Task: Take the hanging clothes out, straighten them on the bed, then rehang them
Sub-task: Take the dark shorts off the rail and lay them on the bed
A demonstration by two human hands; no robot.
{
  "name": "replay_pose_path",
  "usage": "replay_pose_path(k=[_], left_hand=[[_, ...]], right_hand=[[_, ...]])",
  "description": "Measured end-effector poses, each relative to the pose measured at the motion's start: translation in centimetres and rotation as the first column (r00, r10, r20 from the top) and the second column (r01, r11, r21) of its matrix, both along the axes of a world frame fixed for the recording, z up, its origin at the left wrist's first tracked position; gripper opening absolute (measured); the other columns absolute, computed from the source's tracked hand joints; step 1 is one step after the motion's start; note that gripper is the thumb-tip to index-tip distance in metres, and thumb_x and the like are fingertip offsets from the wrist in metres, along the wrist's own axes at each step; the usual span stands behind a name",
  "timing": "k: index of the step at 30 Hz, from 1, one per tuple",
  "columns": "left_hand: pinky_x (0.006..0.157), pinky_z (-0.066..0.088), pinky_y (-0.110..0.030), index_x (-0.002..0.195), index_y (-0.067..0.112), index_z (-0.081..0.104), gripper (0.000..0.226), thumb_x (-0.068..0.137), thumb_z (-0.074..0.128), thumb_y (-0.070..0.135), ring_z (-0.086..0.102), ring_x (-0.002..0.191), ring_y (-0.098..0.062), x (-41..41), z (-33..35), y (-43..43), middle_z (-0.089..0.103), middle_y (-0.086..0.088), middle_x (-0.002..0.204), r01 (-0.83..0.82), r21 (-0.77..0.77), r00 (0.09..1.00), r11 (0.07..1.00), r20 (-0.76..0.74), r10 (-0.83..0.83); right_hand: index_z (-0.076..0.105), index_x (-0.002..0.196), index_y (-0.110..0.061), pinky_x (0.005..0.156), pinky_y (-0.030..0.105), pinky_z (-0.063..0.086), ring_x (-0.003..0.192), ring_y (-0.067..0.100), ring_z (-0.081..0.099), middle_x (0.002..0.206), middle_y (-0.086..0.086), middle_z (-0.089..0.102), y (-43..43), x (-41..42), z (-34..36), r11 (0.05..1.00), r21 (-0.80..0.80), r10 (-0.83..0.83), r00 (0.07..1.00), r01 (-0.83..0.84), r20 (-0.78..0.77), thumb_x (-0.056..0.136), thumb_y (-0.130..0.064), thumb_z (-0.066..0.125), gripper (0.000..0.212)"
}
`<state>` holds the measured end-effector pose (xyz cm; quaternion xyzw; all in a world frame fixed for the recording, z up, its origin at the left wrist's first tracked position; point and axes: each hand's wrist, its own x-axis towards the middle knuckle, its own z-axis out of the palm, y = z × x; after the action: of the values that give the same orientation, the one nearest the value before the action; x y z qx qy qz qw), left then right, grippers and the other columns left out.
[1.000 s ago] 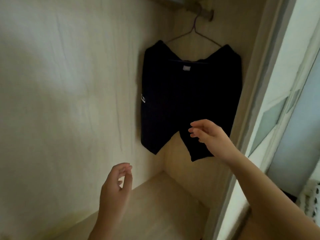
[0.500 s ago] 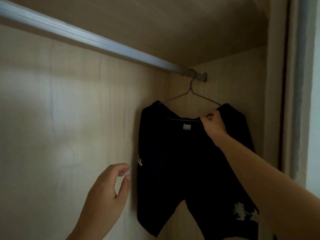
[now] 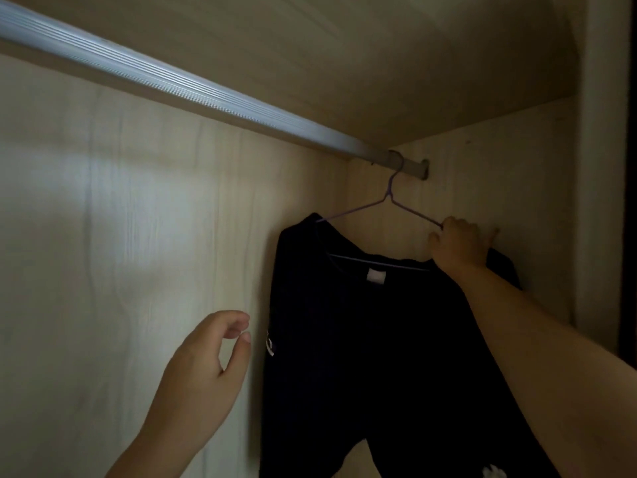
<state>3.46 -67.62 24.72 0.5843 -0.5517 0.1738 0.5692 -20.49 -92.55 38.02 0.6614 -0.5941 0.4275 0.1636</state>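
Right hand (image 3: pixel 458 248): raised into the wardrobe, fingers curled round the right end of the wire hanger (image 3: pixel 358 209), just where wire meets cloth.
Left hand (image 3: pixel 203 367): lower down, just left of the cloth, fingers loosely bent and holding nothing.
Where the shorts (image 3: pixel 362 339) are: draped on the hanger, whose hook sits over the rail (image 3: pixel 206 94) at its far end, close to the side wall.
Handling: soft, light and limp, I'd judge. The cloth could slide off the thin wire if it tips. Best carried by the hanger, with the other hand steadying the cloth.
Direction: long axis straight down, waistband and white tag (image 3: pixel 375 274) at the top, legs below, broad side facing us.
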Motion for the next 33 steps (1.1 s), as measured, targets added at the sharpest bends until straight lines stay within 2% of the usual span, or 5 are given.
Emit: replay_pose_path(k=[2,5,22,28,33], left_hand=[[0.075,0.037,-0.010,0.098,0.028,0.058,0.016,0.087,0.051,0.018,0.057,0.096,0.002,-0.5,0.1,-0.1,0.061,0.020,0.099,-0.003,0.004,1.000,1.000,-0.009,0.003],[0.072,0.036,-0.008,0.097,0.029,0.056,0.016,0.088,0.051,0.018,0.054,0.094,0.006,-1.7,0.8,-0.1,0.059,0.023,0.098,0.015,-0.005,1.000,1.000,-0.007,-0.015],[0.069,0.037,-0.004,0.099,0.025,0.058,0.017,0.088,0.051,0.015,0.047,0.095,0.022,-1.8,3.0,3.5,0.057,0.024,0.096,0.024,-0.058,0.996,0.998,0.085,-0.019],[0.074,0.031,0.008,0.097,0.027,0.057,0.019,0.087,0.052,0.012,0.047,0.099,0.016,-2.1,2.9,5.2,0.058,0.022,0.097,0.073,-0.099,0.995,0.992,0.081,-0.065],[0.077,0.031,0.007,0.102,0.026,0.055,0.020,0.087,0.052,0.012,0.046,0.096,0.021,-2.2,1.4,6.5,0.052,0.024,0.098,0.106,-0.111,0.993,0.988,0.066,-0.100]], right_hand=[[0.055,0.103,0.000,0.089,0.044,0.042,0.097,0.036,0.056,0.108,0.023,0.060,0.5,0.2,-0.4,0.994,-0.074,0.077,0.997,-0.076,0.018,0.097,-0.020,0.033,0.030],[0.054,0.101,0.002,0.066,0.033,0.039,0.086,0.033,0.058,0.104,0.024,0.062,2.1,0.9,0.1,0.983,-0.054,0.176,0.984,-0.175,0.024,0.097,-0.012,0.033,0.026],[0.056,0.118,0.005,0.087,0.035,0.045,0.114,0.036,0.054,0.125,0.023,0.057,10.9,2.6,5.4,0.947,0.006,0.299,0.887,-0.321,0.352,0.095,-0.018,0.042,0.036],[0.057,0.113,0.007,0.070,0.027,0.041,0.093,0.030,0.058,0.088,0.014,0.060,13.0,2.4,5.3,0.865,-0.014,0.427,0.721,-0.502,0.546,0.093,-0.021,0.049,0.035],[0.056,0.067,-0.006,0.052,0.026,0.036,0.065,0.020,0.048,0.065,0.005,0.049,17.8,2.6,1.7,0.759,0.036,0.465,0.580,-0.650,0.669,0.087,-0.015,0.058,0.022]])
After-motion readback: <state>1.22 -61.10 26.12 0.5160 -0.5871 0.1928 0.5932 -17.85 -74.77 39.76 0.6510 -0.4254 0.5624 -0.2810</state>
